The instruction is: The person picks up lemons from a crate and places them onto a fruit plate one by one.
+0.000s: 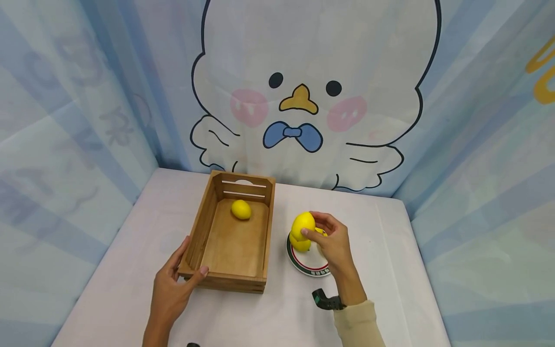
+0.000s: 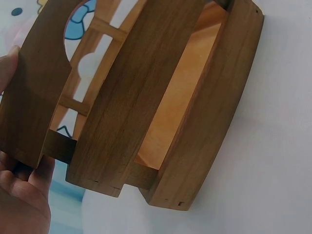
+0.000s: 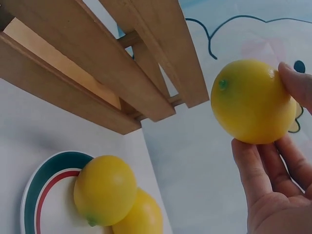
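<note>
A yellow lemon (image 3: 253,101) is held between the thumb and fingertips of my right hand (image 1: 333,240), raised over the plate. That round plate (image 1: 313,268), white with a green and red rim, bears two more lemons (image 3: 105,190), seen in the right wrist view. My left hand (image 1: 174,284) grips the near left corner of a slatted wooden crate (image 1: 265,231), thumb over the top edge. Inside the crate, toward its far end, lies one lemon (image 1: 241,209). The left wrist view shows the crate's slats (image 2: 131,92) up close, with fingers at its corner.
The crate and plate stand side by side on a white-covered table (image 1: 368,231). A curtain (image 1: 299,159) with a cartoon chick hangs behind the far edge, and blue-and-white cloth closes off both sides. A black strap device (image 1: 327,300) sits on the right wrist.
</note>
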A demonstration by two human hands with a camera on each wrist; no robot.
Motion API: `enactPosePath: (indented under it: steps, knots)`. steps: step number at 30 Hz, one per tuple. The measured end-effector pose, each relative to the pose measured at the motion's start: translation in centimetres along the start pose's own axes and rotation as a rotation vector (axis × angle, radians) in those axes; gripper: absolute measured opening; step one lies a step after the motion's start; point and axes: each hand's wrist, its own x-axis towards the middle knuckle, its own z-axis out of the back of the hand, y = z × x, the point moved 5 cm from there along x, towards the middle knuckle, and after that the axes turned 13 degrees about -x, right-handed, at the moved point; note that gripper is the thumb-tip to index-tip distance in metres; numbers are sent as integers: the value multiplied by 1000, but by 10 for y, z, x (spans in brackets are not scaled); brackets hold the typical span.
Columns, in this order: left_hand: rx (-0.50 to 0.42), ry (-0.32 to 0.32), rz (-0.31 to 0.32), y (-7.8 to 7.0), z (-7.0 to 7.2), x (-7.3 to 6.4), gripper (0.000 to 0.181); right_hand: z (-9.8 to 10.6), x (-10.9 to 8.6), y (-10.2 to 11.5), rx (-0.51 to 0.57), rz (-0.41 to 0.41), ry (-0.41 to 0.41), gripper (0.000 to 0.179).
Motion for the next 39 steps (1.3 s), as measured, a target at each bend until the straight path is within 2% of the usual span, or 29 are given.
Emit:
enactPosePath:
  steps: [39]
  knots:
    - [16,5,-22,-2,0,0,86,18,-15,-38,-24,-143,-121,52]
